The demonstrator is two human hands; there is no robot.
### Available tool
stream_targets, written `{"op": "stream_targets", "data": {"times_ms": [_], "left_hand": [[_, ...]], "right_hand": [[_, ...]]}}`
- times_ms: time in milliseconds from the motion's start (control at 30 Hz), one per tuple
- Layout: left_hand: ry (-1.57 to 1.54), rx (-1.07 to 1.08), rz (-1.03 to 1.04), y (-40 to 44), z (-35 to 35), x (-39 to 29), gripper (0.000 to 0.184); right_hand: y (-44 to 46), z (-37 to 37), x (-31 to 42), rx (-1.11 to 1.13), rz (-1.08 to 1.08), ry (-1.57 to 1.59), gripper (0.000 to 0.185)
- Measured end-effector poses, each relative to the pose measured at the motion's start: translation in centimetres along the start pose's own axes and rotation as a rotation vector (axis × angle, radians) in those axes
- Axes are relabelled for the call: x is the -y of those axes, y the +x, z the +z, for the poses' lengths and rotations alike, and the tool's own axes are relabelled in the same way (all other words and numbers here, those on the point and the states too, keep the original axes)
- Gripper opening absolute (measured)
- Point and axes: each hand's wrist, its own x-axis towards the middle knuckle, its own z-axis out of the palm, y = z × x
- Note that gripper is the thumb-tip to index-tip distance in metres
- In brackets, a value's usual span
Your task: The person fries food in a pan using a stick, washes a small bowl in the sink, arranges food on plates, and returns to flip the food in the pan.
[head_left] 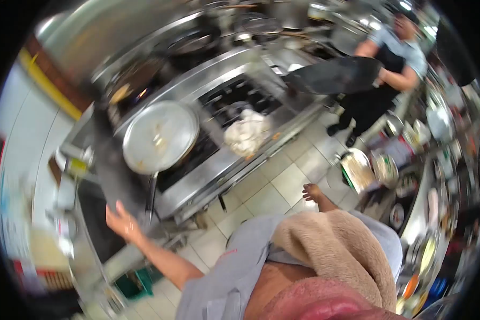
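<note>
My left hand [124,223] is held out with its fingers apart and holds nothing. It is near the handle of a pan covered by a round metal lid [161,137] on the stove [205,184]. My right hand [312,192] hangs low over the tiled floor, fingers spread and empty. A crumpled whitish cloth [247,133] lies on the stove's front edge, beside a black burner grate [240,98]. Over my shoulder and chest hangs a brown towel [333,240].
At the upper right a person in a dark apron holds a large black pan [336,76]. More pans stand along the back of the stove. Containers and dishes crowd the counter on the right. A green bin [133,284] is at the lower left.
</note>
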Motion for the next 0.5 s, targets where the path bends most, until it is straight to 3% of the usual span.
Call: {"op": "stream_targets", "data": {"times_ms": [67, 267, 500], "left_hand": [[-0.053, 0.018, -0.077, 0.3, -0.2, -0.3, 0.047], [-0.161, -0.085, -0.221, -0.3, -0.2, 0.0, 0.047], [-0.221, -0.105, -0.198, -0.8, -0.2, 0.5, 0.047]], "right_hand": [[-0.3, 1.1, 2.1, 0.022, -0.055, 0.021, 0.044], [2.3, 3.2, -2.6, 0.243, 0.031, -0.167, 0.049], [3.5, 4.7, -6.5, 0.292, 0.048, -0.26, 0.043]]}}
